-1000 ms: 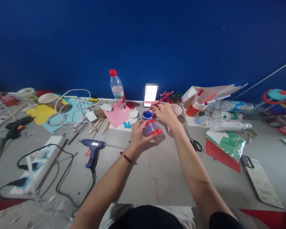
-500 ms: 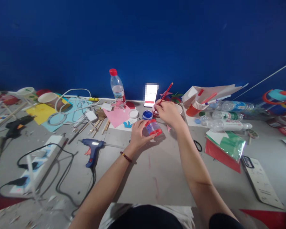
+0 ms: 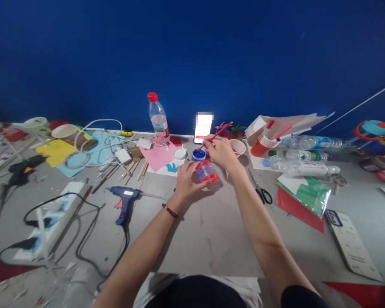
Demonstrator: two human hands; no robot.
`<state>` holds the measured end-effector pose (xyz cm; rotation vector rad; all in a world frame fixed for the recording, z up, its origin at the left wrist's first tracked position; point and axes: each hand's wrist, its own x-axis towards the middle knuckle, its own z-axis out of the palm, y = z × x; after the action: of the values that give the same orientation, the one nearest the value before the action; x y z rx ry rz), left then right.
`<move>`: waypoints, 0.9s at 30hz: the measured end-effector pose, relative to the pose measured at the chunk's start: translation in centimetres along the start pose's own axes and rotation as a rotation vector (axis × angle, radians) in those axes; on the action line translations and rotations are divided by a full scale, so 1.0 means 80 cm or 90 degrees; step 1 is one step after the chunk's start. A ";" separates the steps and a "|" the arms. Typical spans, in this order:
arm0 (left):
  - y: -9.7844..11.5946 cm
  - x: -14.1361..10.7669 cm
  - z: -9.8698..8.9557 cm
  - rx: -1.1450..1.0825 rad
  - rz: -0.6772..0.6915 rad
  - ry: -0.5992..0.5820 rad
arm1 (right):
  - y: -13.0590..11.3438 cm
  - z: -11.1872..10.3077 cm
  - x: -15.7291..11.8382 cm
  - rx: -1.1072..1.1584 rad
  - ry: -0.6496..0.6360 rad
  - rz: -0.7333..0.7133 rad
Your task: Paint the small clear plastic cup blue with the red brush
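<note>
My left hand (image 3: pixel 186 179) grips a small clear plastic piece (image 3: pixel 206 172) painted red at its ends, with a bluish-purple band around the middle; it looks like a cut section of bottle. In my right hand (image 3: pixel 221 152) is a red paintbrush (image 3: pixel 220 130), its handle slanting up to the right. The brush tip is at the open jar of blue paint (image 3: pixel 198 155), just behind the painted piece. A second jar lies partly hidden behind my right fingers. Close by are a white lid (image 3: pixel 180 153) and a paper cup (image 3: pixel 237 147).
A blue glue gun (image 3: pixel 125 203) and a power strip (image 3: pixel 53 220) with cables lie to the left. Black scissors (image 3: pixel 263 195) sit beside my right forearm. Behind stand a red-capped bottle (image 3: pixel 158 115) and a lit phone (image 3: pixel 202 128). Plastic bottles (image 3: pixel 309 168) lie on the right.
My right hand has shifted slightly left, and the brush has tilted lower, its tip moving from the second jar to the blue paint. My left hand stays still with the painted piece.
</note>
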<state>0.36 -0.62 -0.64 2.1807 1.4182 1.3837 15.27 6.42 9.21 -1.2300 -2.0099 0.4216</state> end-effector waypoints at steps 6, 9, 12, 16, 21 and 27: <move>-0.003 -0.002 0.001 -0.003 -0.008 -0.011 | -0.002 -0.010 0.000 -0.103 -0.039 0.019; -0.004 -0.003 0.001 -0.008 -0.011 -0.013 | -0.007 -0.015 -0.002 -0.099 -0.038 0.020; -0.005 -0.005 0.002 -0.013 0.000 -0.007 | -0.013 -0.021 -0.005 -0.082 -0.017 0.037; -0.007 -0.007 0.002 -0.012 -0.003 -0.014 | -0.011 -0.020 -0.006 -0.048 0.018 0.029; -0.001 -0.003 0.000 -0.008 0.000 -0.014 | 0.002 -0.002 -0.003 0.020 0.042 -0.042; 0.002 0.000 0.000 0.000 -0.001 -0.016 | 0.000 -0.005 -0.001 -0.015 0.020 -0.010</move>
<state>0.43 -0.71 -0.57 2.1886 1.4104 1.3515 15.61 6.34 9.45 -1.2270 -2.0018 0.3683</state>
